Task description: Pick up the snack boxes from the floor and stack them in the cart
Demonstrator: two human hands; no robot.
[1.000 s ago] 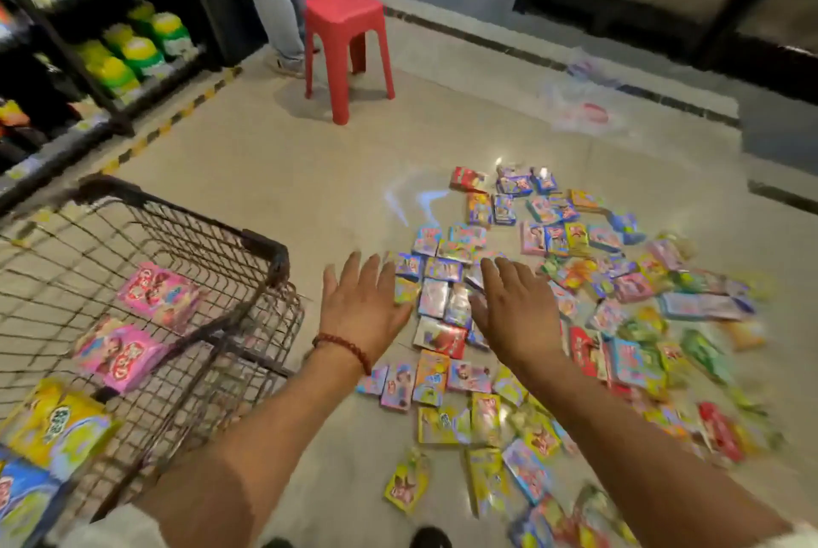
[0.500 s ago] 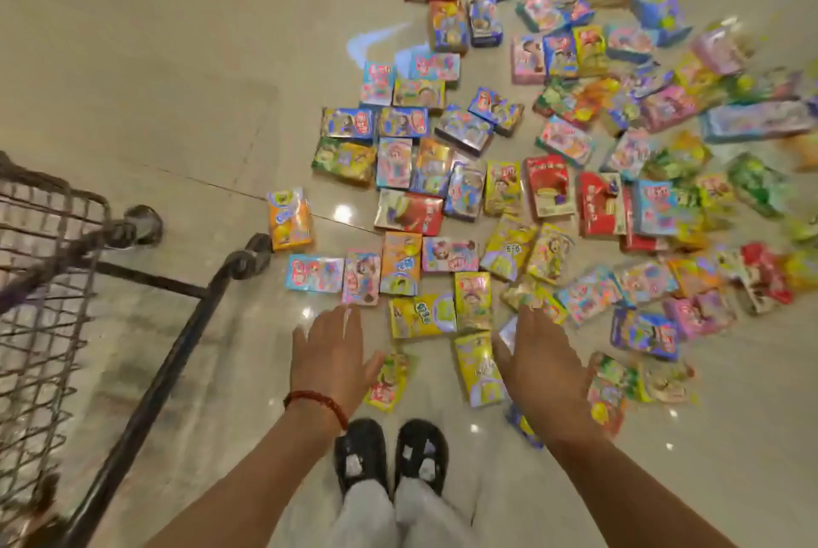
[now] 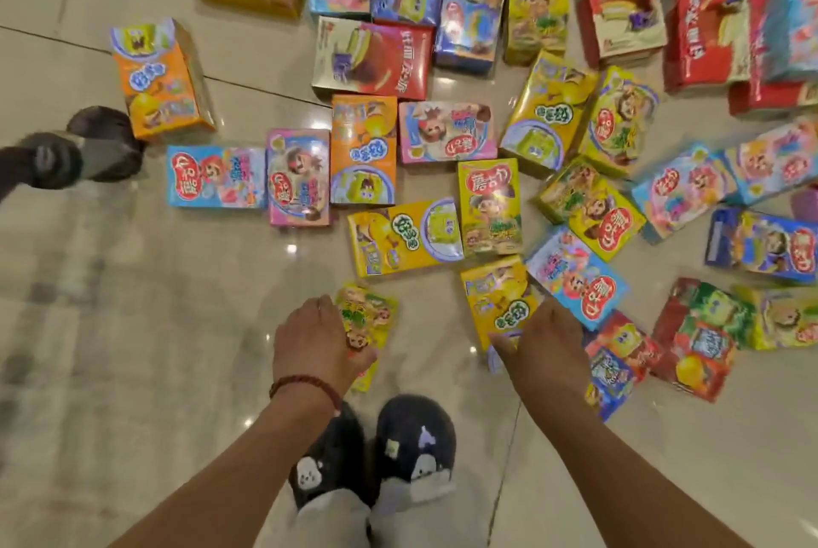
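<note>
Since prev frame both hands have dropped to the floor (image 3: 133, 326); cart basket gone from view, only 2 cart wheels (image 3: 75, 153) at left. Left hand (image 3: 316, 341) fingers curl on a small yellow box (image 3: 369, 317). Right hand (image 3: 546, 348) touches yellow box (image 3: 498, 299), finger state can't tell. Snack boxes (image 3: 442, 131) scattered ahead, 30+. 2 slippers (image 3: 376, 450) below.

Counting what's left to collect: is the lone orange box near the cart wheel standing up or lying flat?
Lying flat: the orange box shows its printed front face up on the floor.
</note>
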